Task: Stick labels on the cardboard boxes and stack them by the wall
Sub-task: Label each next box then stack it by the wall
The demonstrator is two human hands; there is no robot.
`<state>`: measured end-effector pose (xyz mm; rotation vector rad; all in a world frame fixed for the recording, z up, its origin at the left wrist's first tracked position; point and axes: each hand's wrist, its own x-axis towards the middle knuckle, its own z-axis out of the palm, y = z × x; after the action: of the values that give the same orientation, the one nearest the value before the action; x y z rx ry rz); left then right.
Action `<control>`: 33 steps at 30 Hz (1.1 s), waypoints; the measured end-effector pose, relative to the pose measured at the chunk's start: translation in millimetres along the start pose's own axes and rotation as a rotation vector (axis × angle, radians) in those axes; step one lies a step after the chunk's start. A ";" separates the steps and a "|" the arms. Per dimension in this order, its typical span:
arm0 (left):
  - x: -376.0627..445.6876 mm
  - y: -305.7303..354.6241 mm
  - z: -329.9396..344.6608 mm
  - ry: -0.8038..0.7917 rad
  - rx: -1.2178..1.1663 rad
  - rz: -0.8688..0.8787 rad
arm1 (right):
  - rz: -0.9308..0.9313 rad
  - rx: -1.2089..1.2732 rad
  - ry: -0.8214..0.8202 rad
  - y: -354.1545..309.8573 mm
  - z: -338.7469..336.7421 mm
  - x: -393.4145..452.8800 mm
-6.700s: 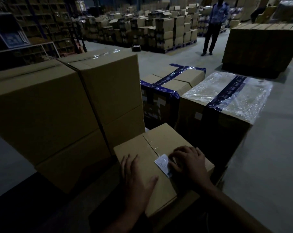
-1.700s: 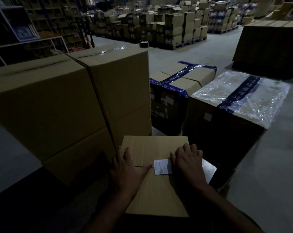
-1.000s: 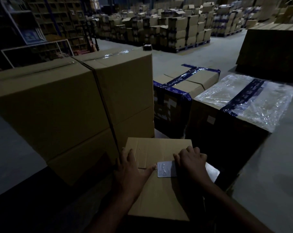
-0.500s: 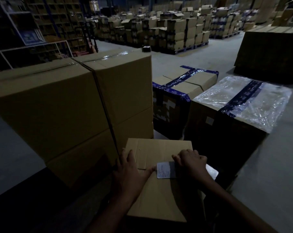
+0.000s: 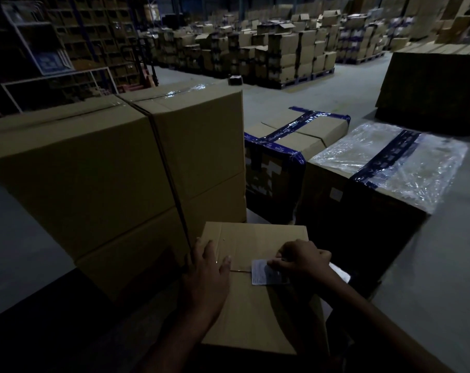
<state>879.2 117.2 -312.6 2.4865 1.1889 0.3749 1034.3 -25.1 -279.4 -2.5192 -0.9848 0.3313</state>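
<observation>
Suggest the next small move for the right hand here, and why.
Probably sweep the right hand flat across the label to press it down: its curled fingers sit on the label's right part, and the left hand lies flat, steadying the box.

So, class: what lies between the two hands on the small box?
In the head view, bare cardboard of the small box separates left hand and right hand; the white label's edge shows.

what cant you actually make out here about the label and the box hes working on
All in the head view:
- Label: print too small and dim to read; right hand covers its right part.
- Small box: sides and base lost in darkness; left hand covers part of its top.
- Box contents: closed flaps hide them.
</observation>
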 end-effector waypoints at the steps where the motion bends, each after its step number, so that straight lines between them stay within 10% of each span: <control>1: 0.1 -0.3 -0.4 0.006 0.009 0.003 | -0.014 0.050 -0.026 1.5 0.5 0.5; 12: 3.1 -1.5 2.1 -0.003 0.007 -0.008 | -0.116 0.162 -0.083 6.1 -7.4 -14.7; 19: 8.6 -6.5 3.8 0.002 0.005 0.032 | -0.054 0.943 -0.108 17.3 -13.9 -37.5; 33: 12.2 7.5 10.8 0.196 -0.054 0.254 | 0.250 1.219 0.246 82.6 -10.2 -86.7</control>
<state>896.0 120.3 -318.1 2.6058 0.9170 0.7230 1024.1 -142.6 -302.2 -1.4783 -0.1947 0.4824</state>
